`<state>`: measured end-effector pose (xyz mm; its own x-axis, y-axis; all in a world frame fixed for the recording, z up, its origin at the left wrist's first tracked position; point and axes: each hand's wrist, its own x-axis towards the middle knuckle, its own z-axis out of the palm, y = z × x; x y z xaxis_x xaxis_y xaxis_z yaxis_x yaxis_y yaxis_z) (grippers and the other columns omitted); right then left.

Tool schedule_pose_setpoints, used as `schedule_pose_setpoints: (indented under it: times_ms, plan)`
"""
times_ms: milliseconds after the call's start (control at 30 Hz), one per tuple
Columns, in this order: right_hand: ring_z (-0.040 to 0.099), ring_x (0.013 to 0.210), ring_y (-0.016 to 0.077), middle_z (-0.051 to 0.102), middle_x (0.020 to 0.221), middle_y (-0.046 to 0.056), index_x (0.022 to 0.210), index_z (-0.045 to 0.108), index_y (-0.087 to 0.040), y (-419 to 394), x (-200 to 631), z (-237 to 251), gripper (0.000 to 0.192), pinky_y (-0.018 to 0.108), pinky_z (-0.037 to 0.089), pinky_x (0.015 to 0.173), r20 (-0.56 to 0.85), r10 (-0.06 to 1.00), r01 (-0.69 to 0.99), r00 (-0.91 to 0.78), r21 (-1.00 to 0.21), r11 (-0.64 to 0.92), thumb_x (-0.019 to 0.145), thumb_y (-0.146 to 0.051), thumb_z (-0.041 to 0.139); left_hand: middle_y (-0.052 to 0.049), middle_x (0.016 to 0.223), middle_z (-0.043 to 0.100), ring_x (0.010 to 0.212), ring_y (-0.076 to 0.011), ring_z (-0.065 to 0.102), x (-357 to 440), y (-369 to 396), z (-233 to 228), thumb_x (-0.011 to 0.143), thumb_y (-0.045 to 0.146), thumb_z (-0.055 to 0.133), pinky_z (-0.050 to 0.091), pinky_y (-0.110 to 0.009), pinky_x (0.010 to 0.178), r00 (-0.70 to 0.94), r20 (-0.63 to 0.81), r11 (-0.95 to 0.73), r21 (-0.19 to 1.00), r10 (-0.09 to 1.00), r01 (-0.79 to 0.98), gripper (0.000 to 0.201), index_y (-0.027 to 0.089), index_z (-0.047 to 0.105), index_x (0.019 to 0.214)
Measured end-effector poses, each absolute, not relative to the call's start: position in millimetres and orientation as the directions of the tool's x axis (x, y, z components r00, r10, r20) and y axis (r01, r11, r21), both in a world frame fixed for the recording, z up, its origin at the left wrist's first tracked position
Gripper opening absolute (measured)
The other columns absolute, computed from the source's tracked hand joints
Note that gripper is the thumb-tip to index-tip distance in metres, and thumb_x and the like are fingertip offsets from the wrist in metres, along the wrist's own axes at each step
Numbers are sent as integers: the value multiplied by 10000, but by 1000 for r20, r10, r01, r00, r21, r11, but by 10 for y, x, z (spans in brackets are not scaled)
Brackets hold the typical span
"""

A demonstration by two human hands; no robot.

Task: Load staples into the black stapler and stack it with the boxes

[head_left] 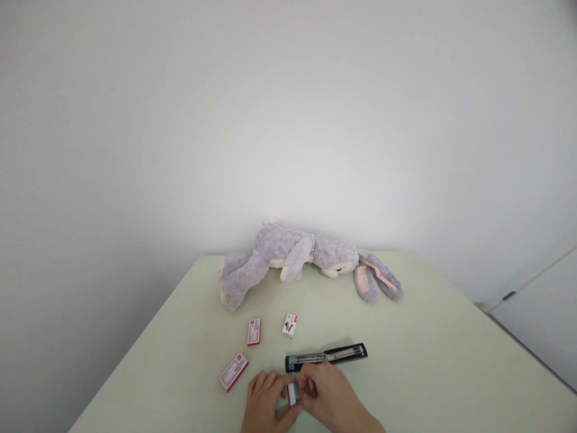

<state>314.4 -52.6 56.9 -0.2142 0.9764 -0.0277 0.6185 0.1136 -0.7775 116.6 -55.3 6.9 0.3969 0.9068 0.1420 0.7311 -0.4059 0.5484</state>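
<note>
Holding a small red and white box (293, 394) between both hands, low at the near edge of the pale green table (428, 361). Left hand (265, 400) curling around the box from the left side, fingers closed on it; right hand (327, 400) pinching its other end, fingers also pressed on it, probably for keeping it steady while working at the end flap. Not possible telling if the box is already open.

Lying just beyond the hands, an opened black stapler (326, 356), unfolded flat with the metal channel facing up, perhaps for easy reach. Resting apart on the left, three more small boxes: one near the left hand (234, 371), one further back (253, 331), one tilted beside it (290, 325). Lying on its side at the far edge, near the white wall (288, 120), a grey plush rabbit (297, 255), well apart from the hands.
</note>
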Motion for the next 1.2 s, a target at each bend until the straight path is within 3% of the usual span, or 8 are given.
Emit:
schedule_pose_setpoints:
  times_ms: [167,333,467,600,767,933,1067,1200]
  plan:
    - [606,669,171,701,719,-11,849,736,-257,-656,3381,507,198,246,347,631,-66,967,644,-246,-757,112,754,-143,605,-15,972,735,959,-247,650,1115,-553,89,796,459,769,483,-401,929,391,101,-367,614,915,699,391,325,715,1159]
    - [606,638,189,668,679,-1,842,657,-238,-741,3720,313,159,266,375,616,-61,998,547,2,-836,-52,900,-333,544,-24,976,775,881,-216,687,981,-599,-12,819,335,731,553,-354,850,340,119,-332,651,933,683,420,288,695,1235]
    - [559,609,181,638,640,-1,770,679,-227,-796,3681,56,221,275,352,595,-102,995,484,13,-870,-95,868,-403,586,-12,901,784,772,-194,691,1095,-614,-106,881,414,686,558,-349,833,298,172,-336,644,939,687,310,301,728,1166]
    - [515,583,169,559,596,-16,748,668,-214,-834,3657,-105,307,275,348,577,-128,990,457,57,-878,-140,865,-484,581,-38,954,759,909,-237,697,1377,-636,-168,896,474,654,513,-392,900,239,252,-345,585,938,734,370,322,710,1228]
    - [427,490,147,477,561,-76,1112,627,-205,-795,4049,-6,533,265,316,507,-227,946,194,231,-942,-274,806,-641,663,-63,1028,699,958,-280,651,1608,-688,-170,685,541,824,453,-433,908,187,342,-331,431,921,840,676,353,668,1315]
    - [599,783,189,687,916,30,1115,662,-204,-461,4179,499,454,292,452,709,-36,999,174,-1,-984,-35,840,-565,682,-66,1057,685,976,-292,629,1660,-703,-158,629,535,845,414,-434,929,160,350,-297,383,923,875,730,350,667,1312]
    - [497,628,138,579,671,-55,922,700,-217,-185,3934,802,251,245,351,597,-8,981,437,-192,-896,78,829,-449,719,-66,1055,692,979,-302,627,1666,-694,-181,610,550,847,403,-442,922,145,346,-280,379,927,882,725,361,678,1289]
    - [494,620,123,577,655,-73,839,726,-235,-31,3626,803,184,239,287,592,-1,962,539,-271,-829,151,703,-304,828,-62,1027,694,961,-303,624,1663,-680,-217,607,560,842,399,-448,907,134,352,-270,370,926,889,701,364,690,1263]
